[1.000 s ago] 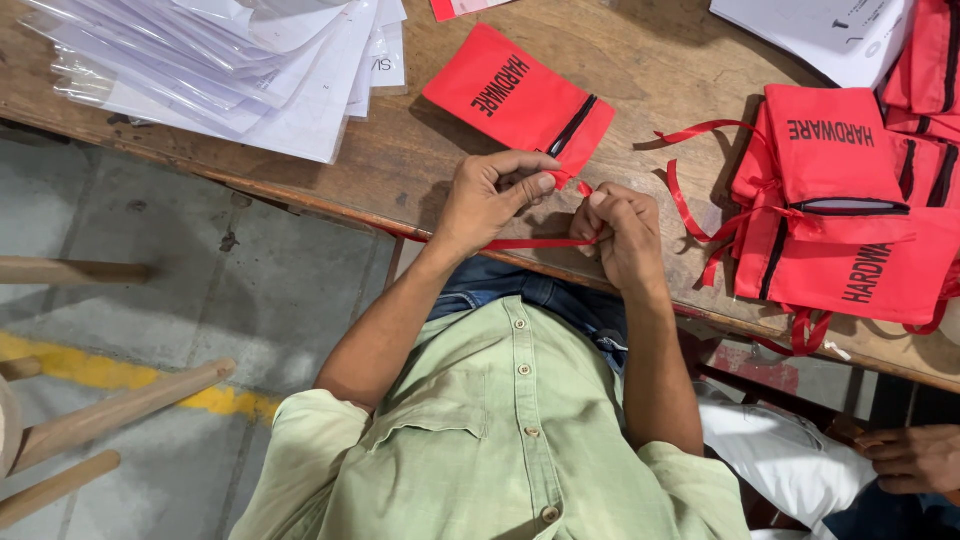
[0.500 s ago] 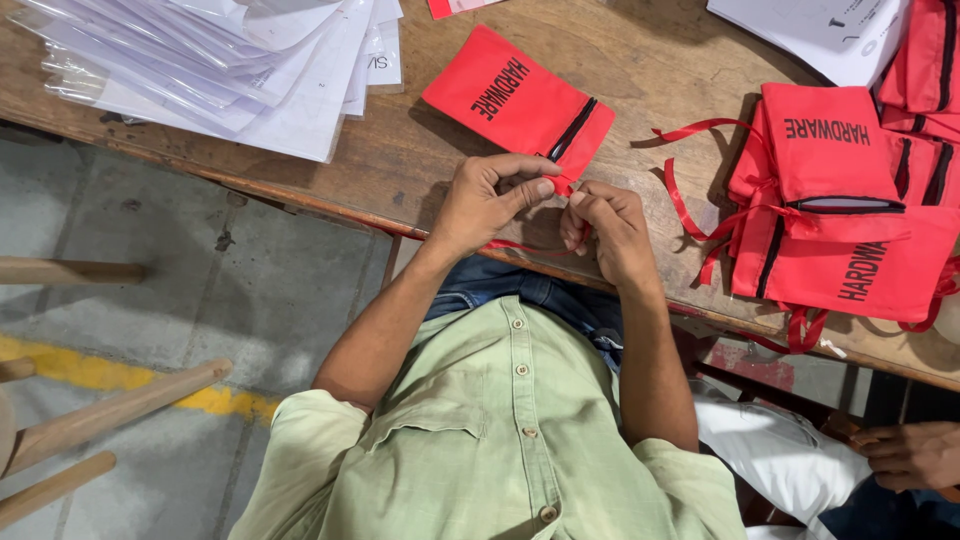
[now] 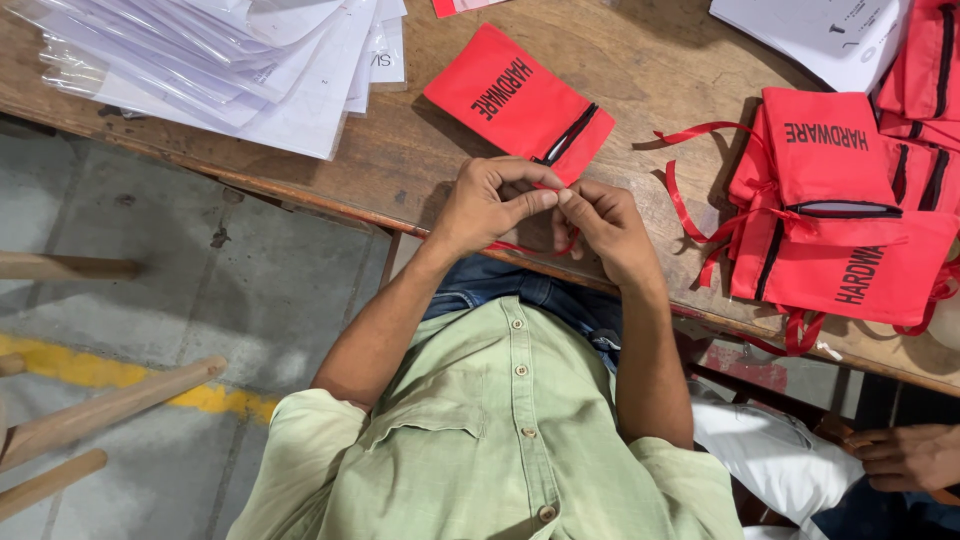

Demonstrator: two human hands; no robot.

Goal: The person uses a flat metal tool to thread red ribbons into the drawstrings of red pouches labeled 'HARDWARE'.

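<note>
My left hand [image 3: 488, 205] and my right hand [image 3: 606, 226] meet fingertip to fingertip at the near edge of the wooden table [image 3: 660, 60]. Together they pinch a thin red ribbon [image 3: 522, 247], which loops under both hands. Just beyond my fingers a red fabric pouch [image 3: 518, 100] with black lettering and a black zip lies flat, tilted. Whether the ribbon is joined to this pouch is hidden by my fingers.
A pile of similar red pouches [image 3: 842, 210] with loose red ribbons lies at the right. Sleeved white sheets [image 3: 230, 60] are stacked at the left, more white paper [image 3: 820, 30] at the top right. Another person's hand [image 3: 905, 455] shows bottom right. Wooden rails [image 3: 100, 410] stand over the concrete floor.
My hands have come together. The ribbon that was stretched out between them now hangs as a short loop under my fingers.
</note>
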